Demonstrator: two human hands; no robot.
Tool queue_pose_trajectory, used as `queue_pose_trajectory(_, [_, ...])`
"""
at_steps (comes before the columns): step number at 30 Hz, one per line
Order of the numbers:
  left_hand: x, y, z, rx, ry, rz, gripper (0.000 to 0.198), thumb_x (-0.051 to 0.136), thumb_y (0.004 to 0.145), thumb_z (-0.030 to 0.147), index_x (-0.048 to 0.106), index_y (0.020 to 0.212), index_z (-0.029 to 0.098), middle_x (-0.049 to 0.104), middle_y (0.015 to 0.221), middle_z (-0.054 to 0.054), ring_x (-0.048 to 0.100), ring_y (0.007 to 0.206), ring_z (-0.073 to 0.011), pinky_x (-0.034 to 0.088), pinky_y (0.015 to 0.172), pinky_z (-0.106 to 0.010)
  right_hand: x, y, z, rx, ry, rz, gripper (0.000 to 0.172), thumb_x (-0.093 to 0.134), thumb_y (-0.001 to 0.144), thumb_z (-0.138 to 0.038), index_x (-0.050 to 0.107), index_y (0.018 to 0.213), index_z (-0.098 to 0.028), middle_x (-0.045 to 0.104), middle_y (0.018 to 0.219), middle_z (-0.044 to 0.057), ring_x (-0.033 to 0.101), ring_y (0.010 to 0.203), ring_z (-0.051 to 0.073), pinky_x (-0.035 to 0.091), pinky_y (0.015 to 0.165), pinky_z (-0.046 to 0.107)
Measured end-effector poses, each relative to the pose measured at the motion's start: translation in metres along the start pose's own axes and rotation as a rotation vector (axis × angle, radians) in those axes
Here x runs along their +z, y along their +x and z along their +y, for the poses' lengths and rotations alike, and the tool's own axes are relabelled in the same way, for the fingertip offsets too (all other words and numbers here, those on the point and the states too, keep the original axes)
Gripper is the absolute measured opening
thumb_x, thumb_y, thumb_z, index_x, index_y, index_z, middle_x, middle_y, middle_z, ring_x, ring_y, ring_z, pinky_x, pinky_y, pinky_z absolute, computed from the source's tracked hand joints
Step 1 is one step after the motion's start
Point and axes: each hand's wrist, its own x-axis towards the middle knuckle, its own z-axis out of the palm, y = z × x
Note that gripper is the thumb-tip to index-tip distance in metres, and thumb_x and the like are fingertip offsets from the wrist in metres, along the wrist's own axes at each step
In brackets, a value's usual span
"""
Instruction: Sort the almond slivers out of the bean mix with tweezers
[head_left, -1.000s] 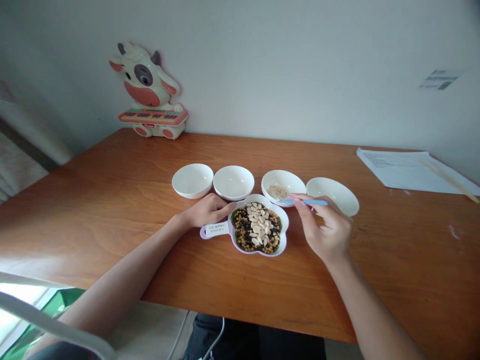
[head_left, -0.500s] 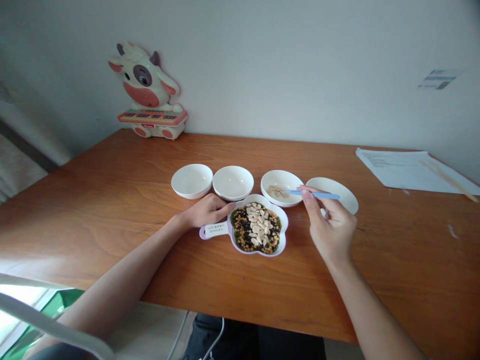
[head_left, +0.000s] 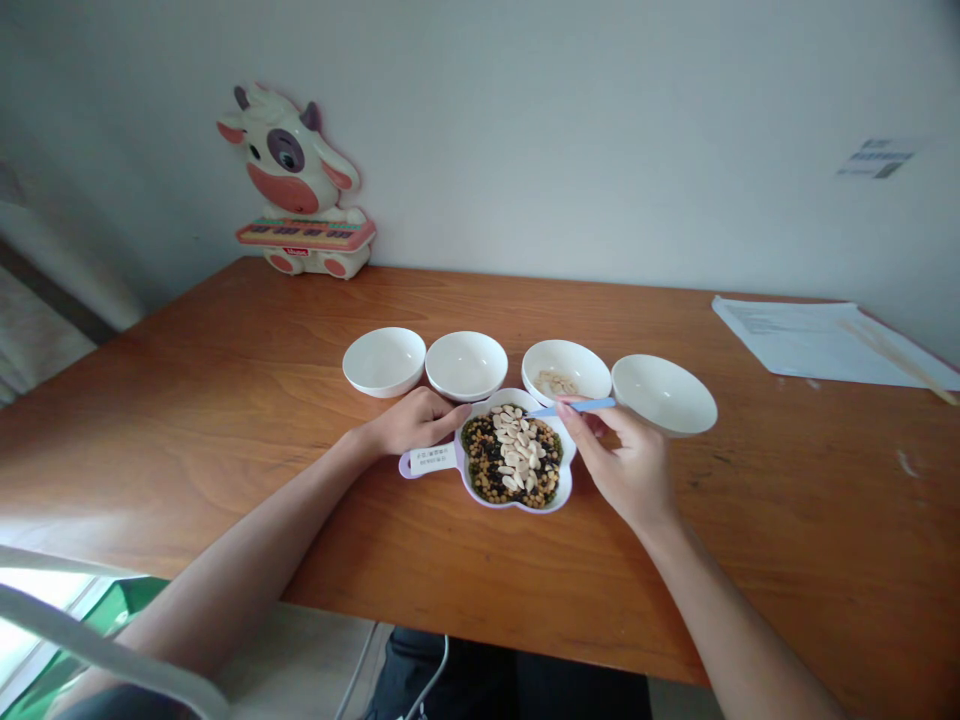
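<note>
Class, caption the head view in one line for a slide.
Right hand holds a blue spoon over a lobed dish of seeds, left hand at its rim.

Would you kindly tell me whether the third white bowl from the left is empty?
Not empty: the white bowl holds a small pile of pale nut pieces.

Wooden table (head_left: 187, 400) standing against wall (head_left: 600, 130), cow keyboard toy (head_left: 296, 185) sitting toward back left, papers (head_left: 810, 340) lying back right with thin stick (head_left: 896, 360) resting across them. Four bowls (head_left: 384, 362) sitting in row mid-table, third one from left (head_left: 566, 360) holding nut bits (head_left: 556, 384). Flower-shaped dish (head_left: 480, 497) sitting just in front of middle bowls, seeds (head_left: 487, 440) filling it, sliced nuts (head_left: 514, 445) lying on top. Left hand (head_left: 416, 422) resting at dish's handle side, right hand (head_left: 619, 470) holding spoon (head_left: 581, 405) above dish's far right rim.
</note>
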Motion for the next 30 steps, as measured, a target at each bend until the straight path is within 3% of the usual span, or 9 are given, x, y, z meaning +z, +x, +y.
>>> queue_pose_trajectory(6, [0.0008,-0.0004,-0.0026,-0.005,-0.011,0.007,0.061,0.039,0.105,0.045,0.046,0.053,0.013,0.045,0.049,0.0,0.035,0.046,-0.0068,0.025,0.043,-0.02,0.0,-0.0004,-0.0002,0.143,0.017,-0.022,0.023,0.067,0.092,-0.038,0.078,0.092,-0.019,0.071,0.073,0.003,0.058,0.061,0.014,0.047,0.056,0.027])
queue_pose_trajectory(12, [0.0004,-0.0001,0.0,0.003,-0.011,0.011,0.061,0.039,0.105,0.046,0.046,0.053,0.013,0.046,0.049,0.0,0.035,0.046,-0.0067,0.025,0.042,-0.02,0.0018,0.001,-0.0026,0.136,-0.016,-0.049,0.024,0.066,0.092,-0.039,0.077,0.087,-0.018,0.066,0.063,0.001,0.053,0.054,0.012,0.045,0.051,0.024])
queue_pose_trajectory(23, [0.0007,-0.0003,-0.0024,0.0,-0.011,0.003,0.061,0.038,0.105,0.045,0.047,0.054,0.013,0.046,0.05,0.0,0.035,0.046,-0.0068,0.025,0.043,-0.02,0.0014,-0.0005,-0.0013,0.141,0.007,-0.054,0.026,0.066,0.092,-0.04,0.078,0.093,-0.017,0.077,0.076,0.005,0.061,0.057,0.014,0.049,0.052,0.025])
queue_pose_trajectory(30, [0.0004,0.0006,-0.0019,0.021,0.0,-0.001,0.059,0.038,0.105,0.042,0.048,0.055,0.013,0.048,0.052,-0.001,0.039,0.049,-0.0074,0.029,0.045,-0.021,0.0011,-0.0002,0.0026,0.12,0.046,0.063,0.023,0.068,0.092,-0.038,0.078,0.098,-0.019,0.08,0.092,0.008,0.071,0.076,0.021,0.054,0.065,0.031])
